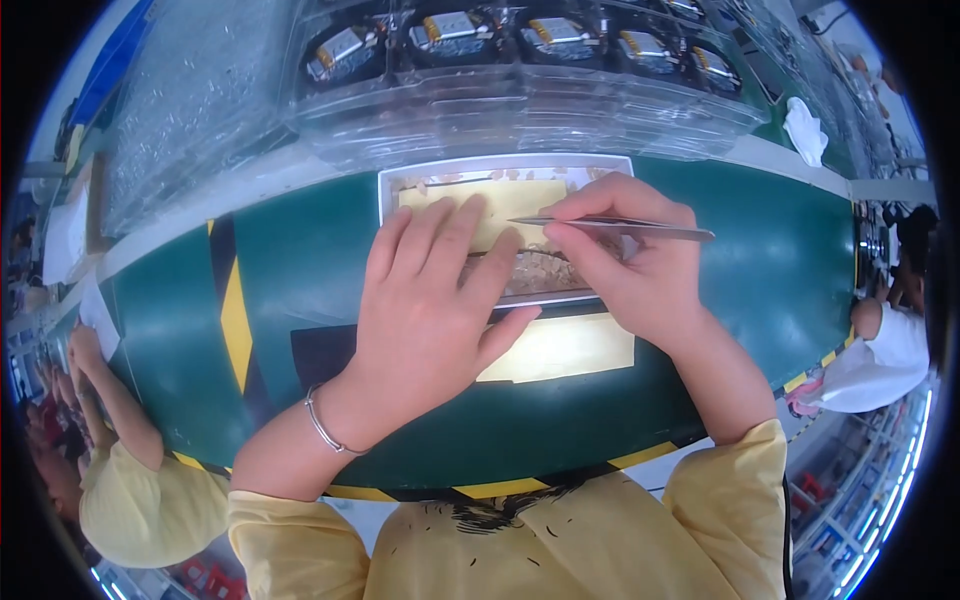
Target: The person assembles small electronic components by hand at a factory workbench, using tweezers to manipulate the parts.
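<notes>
A shallow white box (505, 162) sits on the green table in front of me, with small scraps and bits inside it. Across its far part lies a yellow sheet (545, 202). My left hand (412, 305) rests flat with fingers spread on the sheet and the box's near left side, holding nothing. In my right hand (645, 265) is a pair of metal tweezers (672, 231), pinched between thumb and fingers. Their tips point left, over the yellow sheet, close to my left index finger; whether they grip anything is too small to tell.
Just nearer than the box lie a pale yellow sheet (575, 350) and a dark flat piece (318, 358). Clear plastic trays (560, 110) beyond hold several round black parts with batteries. A crumpled white cloth (805, 130) lies at far right. People sit on both sides.
</notes>
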A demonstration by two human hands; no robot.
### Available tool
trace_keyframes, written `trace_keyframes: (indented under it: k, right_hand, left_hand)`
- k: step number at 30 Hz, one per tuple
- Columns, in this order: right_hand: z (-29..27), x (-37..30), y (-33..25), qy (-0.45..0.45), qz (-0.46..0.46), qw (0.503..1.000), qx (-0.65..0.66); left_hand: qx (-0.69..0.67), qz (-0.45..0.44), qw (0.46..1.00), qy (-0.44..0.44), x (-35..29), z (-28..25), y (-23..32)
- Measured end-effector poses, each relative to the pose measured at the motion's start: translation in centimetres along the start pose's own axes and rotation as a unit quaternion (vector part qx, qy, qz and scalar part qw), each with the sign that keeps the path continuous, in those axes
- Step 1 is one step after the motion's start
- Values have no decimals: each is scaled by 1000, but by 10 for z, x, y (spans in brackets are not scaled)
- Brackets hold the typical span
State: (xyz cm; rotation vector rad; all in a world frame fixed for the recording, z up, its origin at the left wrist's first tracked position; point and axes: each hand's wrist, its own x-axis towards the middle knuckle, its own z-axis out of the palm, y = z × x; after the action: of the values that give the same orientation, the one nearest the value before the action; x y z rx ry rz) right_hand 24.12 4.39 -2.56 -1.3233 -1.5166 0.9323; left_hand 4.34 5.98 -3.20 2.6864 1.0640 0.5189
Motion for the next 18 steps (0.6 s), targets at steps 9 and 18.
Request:
trace_keyframes:
  k: [9, 18]
  right_hand:
    - [4, 3, -1, -13, 10, 999, -43]
    - [0, 2, 2, -23, -11, 997, -71]
  left_hand:
    - [1, 4, 1000, 5, 1, 2, -2]
    - [-2, 8, 1000, 13, 1, 3, -2]
